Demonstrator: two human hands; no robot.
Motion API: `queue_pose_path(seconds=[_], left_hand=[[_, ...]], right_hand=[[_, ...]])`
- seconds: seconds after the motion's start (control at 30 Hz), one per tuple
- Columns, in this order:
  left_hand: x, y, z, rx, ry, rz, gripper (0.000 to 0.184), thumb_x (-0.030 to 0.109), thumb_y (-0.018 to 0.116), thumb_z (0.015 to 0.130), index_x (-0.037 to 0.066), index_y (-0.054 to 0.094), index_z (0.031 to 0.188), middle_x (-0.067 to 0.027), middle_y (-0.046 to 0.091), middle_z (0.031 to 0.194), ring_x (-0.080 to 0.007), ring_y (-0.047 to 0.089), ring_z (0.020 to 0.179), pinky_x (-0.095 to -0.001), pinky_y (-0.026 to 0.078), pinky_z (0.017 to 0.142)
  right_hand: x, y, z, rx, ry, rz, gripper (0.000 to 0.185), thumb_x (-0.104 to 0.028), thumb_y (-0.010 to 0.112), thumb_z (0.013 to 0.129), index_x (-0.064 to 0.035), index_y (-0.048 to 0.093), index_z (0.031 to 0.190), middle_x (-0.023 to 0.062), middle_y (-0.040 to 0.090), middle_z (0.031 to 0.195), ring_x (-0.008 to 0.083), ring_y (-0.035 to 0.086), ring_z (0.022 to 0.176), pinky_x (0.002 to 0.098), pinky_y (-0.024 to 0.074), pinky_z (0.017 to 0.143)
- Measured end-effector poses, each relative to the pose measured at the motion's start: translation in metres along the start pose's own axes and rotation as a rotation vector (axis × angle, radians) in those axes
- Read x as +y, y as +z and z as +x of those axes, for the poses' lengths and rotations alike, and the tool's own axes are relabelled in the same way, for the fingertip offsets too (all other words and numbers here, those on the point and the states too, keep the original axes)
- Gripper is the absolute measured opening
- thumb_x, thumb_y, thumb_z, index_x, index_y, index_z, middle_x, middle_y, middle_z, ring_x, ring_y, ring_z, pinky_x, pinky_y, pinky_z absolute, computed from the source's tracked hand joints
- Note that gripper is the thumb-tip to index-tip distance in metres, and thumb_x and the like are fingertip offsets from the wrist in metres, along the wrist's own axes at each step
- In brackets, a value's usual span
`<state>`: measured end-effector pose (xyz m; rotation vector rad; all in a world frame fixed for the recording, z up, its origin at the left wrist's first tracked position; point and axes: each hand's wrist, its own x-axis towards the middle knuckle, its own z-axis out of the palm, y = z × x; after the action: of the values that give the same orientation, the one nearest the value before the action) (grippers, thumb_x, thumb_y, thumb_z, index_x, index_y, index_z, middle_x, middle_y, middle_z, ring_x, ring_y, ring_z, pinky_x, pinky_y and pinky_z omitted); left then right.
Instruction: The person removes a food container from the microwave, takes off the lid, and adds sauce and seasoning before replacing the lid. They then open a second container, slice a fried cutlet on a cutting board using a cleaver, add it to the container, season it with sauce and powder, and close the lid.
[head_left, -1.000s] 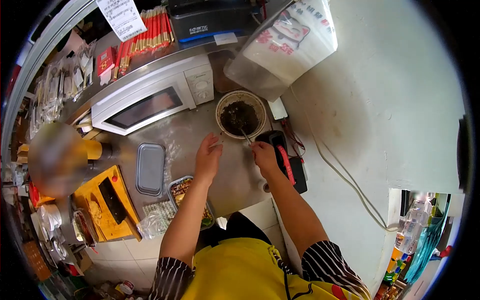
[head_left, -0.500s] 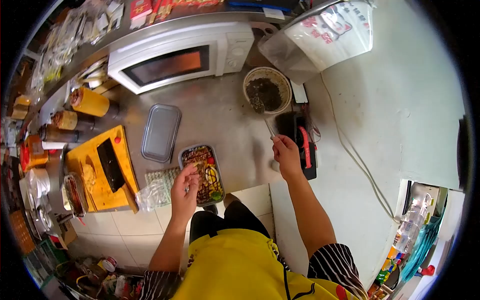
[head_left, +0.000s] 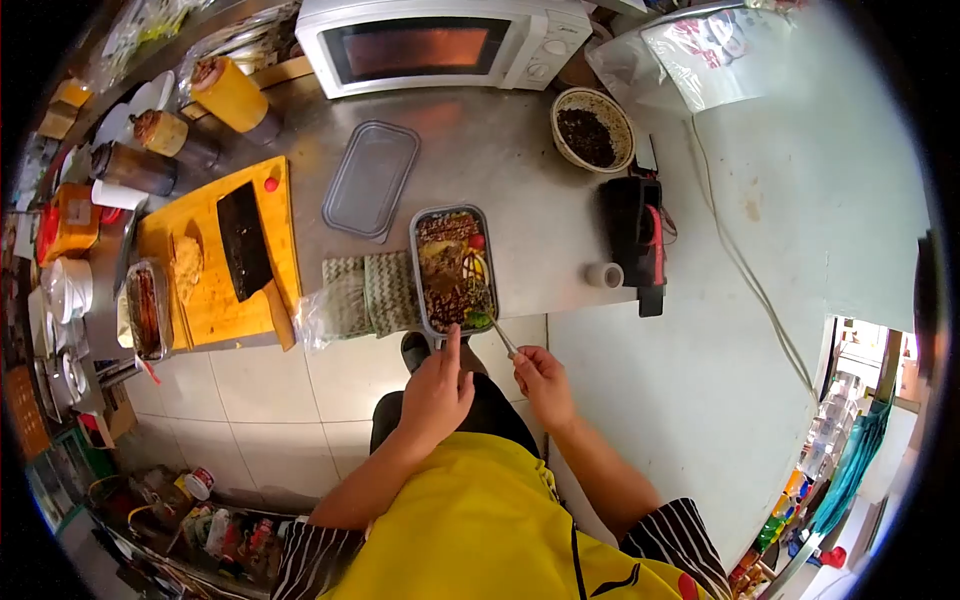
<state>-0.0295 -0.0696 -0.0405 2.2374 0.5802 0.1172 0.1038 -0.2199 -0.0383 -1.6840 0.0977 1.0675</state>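
A black takeaway container (head_left: pixel 486 228) stands at the counter's front edge, filled with food: dark sauced pieces, a halved egg, a cherry tomato (head_left: pixel 476 241) and broccoli (head_left: pixel 478 319). My right hand (head_left: pixel 542 382) pinches the handle of a metal spoon (head_left: pixel 504 338), whose head reaches the container's lower right corner by the broccoli and is hard to make out. At the container's near edge is my left hand (head_left: pixel 437 393), index finger stretched toward the rim, other fingers loosely bent, holding nothing. The bowl (head_left: pixel 562 106) of dark crumbly stuff sits further back to the right.
Left of the container lie a grey lid (head_left: pixel 371 178) and patterned folded cloths (head_left: pixel 388 292). Further left, a cleaver (head_left: pixel 245 240) rests on a wooden board (head_left: pixel 205 320) near sauce bottles (head_left: pixel 232 95). A microwave (head_left: pixel 530 70) stands behind; a black-and-red device (head_left: pixel 632 235) sits right.
My right hand has brought the spoon from the bowl to the container. My left hand has drawn back from above the food to its near edge. The view has shifted too.
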Motion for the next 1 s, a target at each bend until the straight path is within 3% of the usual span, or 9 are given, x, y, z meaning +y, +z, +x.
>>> queue_pose_path(seconds=[0.1,0.2,0.3,0.53,0.73,0.83,1.0], left_hand=[[0.004,0.002,-0.001,-0.149,-0.111,0.096,0.086,0.015,0.065,0.088,-0.001,0.015,0.156,-0.0141,0.064,0.076,-0.0309,0.063,0.063,-0.0409,0.051,0.052],[0.003,0.007,0.000,-0.116,-0.105,0.125,0.093,0.020,0.065,0.087,-0.001,0.007,0.157,-0.0148,0.065,0.067,-0.0330,0.061,0.052,-0.0434,0.049,0.047],[0.000,0.007,0.003,-0.166,-0.137,0.162,0.088,0.018,0.062,0.086,-0.003,0.012,0.156,-0.0112,0.065,0.067,-0.0291,0.062,0.053,-0.0404,0.049,0.045],[-0.009,0.008,0.009,-0.193,-0.188,0.167,0.092,0.020,0.062,0.086,-0.006,0.009,0.155,-0.0128,0.066,0.067,-0.0295,0.062,0.052,-0.0400,0.050,0.046],[-0.013,0.007,0.024,-0.235,-0.247,0.191,0.091,0.024,0.062,0.087,-0.007,0.010,0.155,-0.0119,0.065,0.064,-0.0287,0.061,0.050,-0.0391,0.049,0.044],[-0.013,0.008,0.022,-0.216,-0.208,0.200,0.090,0.025,0.062,0.087,-0.008,0.012,0.154,-0.0117,0.065,0.064,-0.0281,0.061,0.049,-0.0385,0.048,0.043],[-0.006,0.015,0.013,-0.258,-0.192,0.183,0.089,0.026,0.062,0.088,-0.009,0.013,0.154,-0.0103,0.064,0.062,-0.0270,0.059,0.047,-0.0381,0.048,0.043]], right_hand=[[0.020,0.011,-0.008,-0.013,-0.055,-0.049,0.018,-0.017,0.057,0.102,0.0004,0.060,0.104,-0.0044,0.050,0.071,0.0053,0.043,0.063,0.0227,0.0364,0.056],[0.032,0.018,-0.013,-0.005,-0.097,-0.157,0.019,-0.017,0.056,0.102,0.0017,0.059,0.106,-0.0031,0.052,0.075,0.0055,0.044,0.066,0.0230,0.0383,0.058],[0.036,0.026,-0.017,0.021,-0.133,-0.209,0.020,-0.017,0.056,0.103,0.0024,0.058,0.106,-0.0014,0.055,0.077,0.0063,0.045,0.067,0.0241,0.0402,0.059],[0.046,0.033,-0.015,0.141,-0.256,-0.448,0.022,-0.019,0.058,0.101,0.0026,0.059,0.104,0.0065,0.062,0.076,0.0127,0.053,0.067,0.0307,0.0459,0.062],[0.041,0.035,-0.014,0.174,-0.277,-0.525,0.021,-0.019,0.060,0.099,0.0006,0.060,0.105,0.0150,0.065,0.077,0.0247,0.059,0.063,0.0359,0.0478,0.061],[0.031,0.039,-0.021,0.186,-0.294,-0.562,0.018,-0.015,0.058,0.101,0.0029,0.059,0.104,0.0000,0.056,0.074,0.0063,0.045,0.065,0.0252,0.0402,0.057],[0.043,0.032,-0.022,0.220,-0.352,-0.594,0.019,-0.015,0.059,0.100,0.0031,0.059,0.103,0.0045,0.060,0.074,0.0089,0.049,0.064,0.0274,0.0429,0.057]])
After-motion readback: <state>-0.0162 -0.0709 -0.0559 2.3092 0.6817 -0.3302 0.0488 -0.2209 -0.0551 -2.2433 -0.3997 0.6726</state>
